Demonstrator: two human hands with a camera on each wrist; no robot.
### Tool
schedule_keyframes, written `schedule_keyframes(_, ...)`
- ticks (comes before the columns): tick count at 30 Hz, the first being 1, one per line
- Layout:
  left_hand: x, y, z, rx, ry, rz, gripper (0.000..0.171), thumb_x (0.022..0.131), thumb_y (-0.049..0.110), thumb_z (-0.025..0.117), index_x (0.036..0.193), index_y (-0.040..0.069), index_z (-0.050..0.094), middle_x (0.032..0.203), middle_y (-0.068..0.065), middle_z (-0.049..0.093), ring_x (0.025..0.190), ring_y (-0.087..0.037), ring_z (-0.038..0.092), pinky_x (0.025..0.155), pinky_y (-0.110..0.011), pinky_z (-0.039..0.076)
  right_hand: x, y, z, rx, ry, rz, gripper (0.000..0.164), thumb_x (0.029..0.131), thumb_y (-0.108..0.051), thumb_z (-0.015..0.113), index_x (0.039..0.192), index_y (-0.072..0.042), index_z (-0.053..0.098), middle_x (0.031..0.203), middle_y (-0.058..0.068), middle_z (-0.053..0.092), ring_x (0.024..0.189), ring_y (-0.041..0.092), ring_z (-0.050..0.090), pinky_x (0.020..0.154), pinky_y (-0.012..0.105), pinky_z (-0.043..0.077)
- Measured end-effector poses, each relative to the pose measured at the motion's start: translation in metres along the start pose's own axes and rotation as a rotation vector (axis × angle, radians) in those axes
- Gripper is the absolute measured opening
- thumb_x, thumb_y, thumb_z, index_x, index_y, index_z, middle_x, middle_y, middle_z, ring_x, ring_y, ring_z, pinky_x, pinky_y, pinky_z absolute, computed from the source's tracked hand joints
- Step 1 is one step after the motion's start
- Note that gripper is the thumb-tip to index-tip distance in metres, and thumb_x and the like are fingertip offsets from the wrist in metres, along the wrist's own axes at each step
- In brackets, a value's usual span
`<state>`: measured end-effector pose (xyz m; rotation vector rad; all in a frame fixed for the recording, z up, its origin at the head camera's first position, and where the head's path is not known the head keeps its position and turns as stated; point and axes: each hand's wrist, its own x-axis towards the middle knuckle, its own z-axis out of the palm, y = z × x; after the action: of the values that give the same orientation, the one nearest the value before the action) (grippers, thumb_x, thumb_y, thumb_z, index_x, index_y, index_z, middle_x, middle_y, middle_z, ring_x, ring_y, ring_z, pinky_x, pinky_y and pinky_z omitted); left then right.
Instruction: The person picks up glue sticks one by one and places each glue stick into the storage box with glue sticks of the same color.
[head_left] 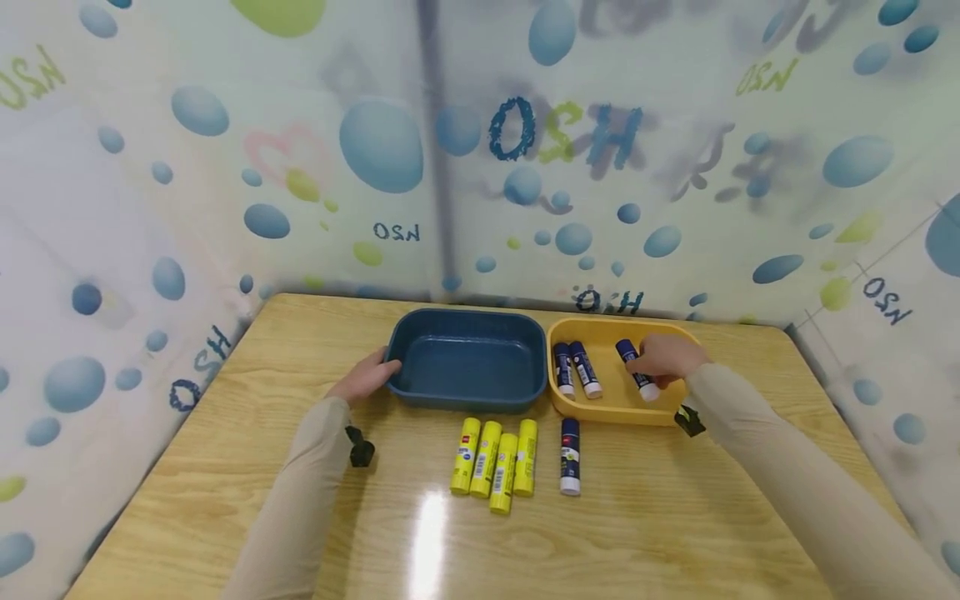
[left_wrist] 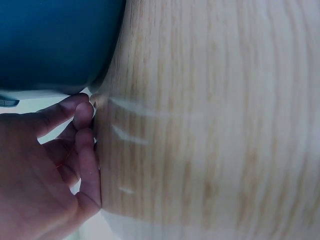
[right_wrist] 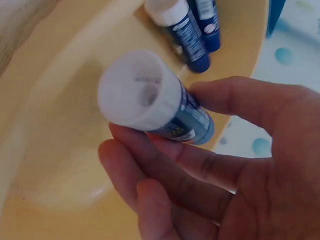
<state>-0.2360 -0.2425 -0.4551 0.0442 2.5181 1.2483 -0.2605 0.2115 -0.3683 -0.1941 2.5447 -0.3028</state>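
My right hand point(head_left: 666, 358) pinches a dark blue glue stick point(head_left: 627, 351) with a white base inside the orange-yellow tray point(head_left: 615, 413). In the right wrist view the white base point(right_wrist: 132, 92) points toward the camera, thumb and fingers around the blue barrel. Two more blue glue sticks, a left one point(head_left: 564, 371) and a right one point(head_left: 586, 369), lie side by side at that tray's left end. At the dark blue tray point(head_left: 468, 403), my left hand point(head_left: 364, 377) holds the left rim; its fingers point(left_wrist: 87, 155) are bent beside the outer wall.
Several yellow glue sticks point(head_left: 486, 458) lie in a row before the blue tray. A single blue glue stick point(head_left: 570, 457) lies to their right, in front of the orange-yellow tray. Behind the wooden table point(head_left: 660, 517) hangs a patterned curtain point(head_left: 480, 242).
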Motion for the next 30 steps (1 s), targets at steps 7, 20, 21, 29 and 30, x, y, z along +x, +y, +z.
schedule_keyframes(7,-0.002,-0.002,0.0,-0.001,-0.015,-0.003,0.061,0.101,0.023,0.036,0.148,-0.012,0.019,0.149,-0.033,0.024,0.137,-0.046,0.023,0.11,-0.053,0.02,0.021,0.0,0.0,0.006,-0.042,0.085,0.027,0.093,-0.023,0.059,0.086,0.002,0.064,0.072,0.01,0.063,0.058,0.016,0.062,0.06,0.027,0.052)
schedule_keyframes(20,0.0,-0.003,0.001,-0.01,-0.009,-0.031,0.061,0.1,0.023,0.036,0.149,-0.01,0.019,0.151,-0.031,0.024,0.138,-0.044,0.022,0.11,-0.052,0.019,0.053,0.003,0.002,0.163,-0.09,0.171,0.034,0.091,-0.024,0.064,0.098,0.009,0.067,0.073,0.012,0.069,0.063,0.018,0.066,0.054,0.023,0.048)
schedule_keyframes(21,0.0,-0.002,0.001,-0.01,-0.009,-0.033,0.062,0.1,0.023,0.036,0.149,-0.01,0.018,0.151,-0.031,0.024,0.138,-0.044,0.023,0.11,-0.052,0.019,0.055,0.003,0.002,0.167,-0.09,0.172,0.033,0.091,-0.024,0.065,0.098,0.009,0.067,0.073,0.012,0.069,0.064,0.019,0.066,0.055,0.023,0.048)
schedule_keyframes(29,0.001,0.003,0.001,-0.01,-0.005,-0.029,0.061,0.1,0.021,0.036,0.148,-0.011,0.02,0.15,-0.031,0.026,0.138,-0.043,0.025,0.11,-0.051,0.02,0.06,0.0,0.005,0.212,-0.082,0.172,0.034,0.089,-0.023,0.067,0.1,0.009,0.066,0.074,0.013,0.069,0.068,0.022,0.067,0.059,0.027,0.051)
schedule_keyframes(30,0.001,0.003,0.001,-0.008,-0.005,-0.03,0.061,0.1,0.021,0.036,0.148,-0.011,0.02,0.15,-0.03,0.026,0.138,-0.043,0.025,0.11,-0.051,0.02,0.061,-0.001,0.006,0.205,-0.081,0.167,0.034,0.089,-0.024,0.067,0.1,0.009,0.066,0.074,0.013,0.069,0.068,0.022,0.067,0.059,0.027,0.051)
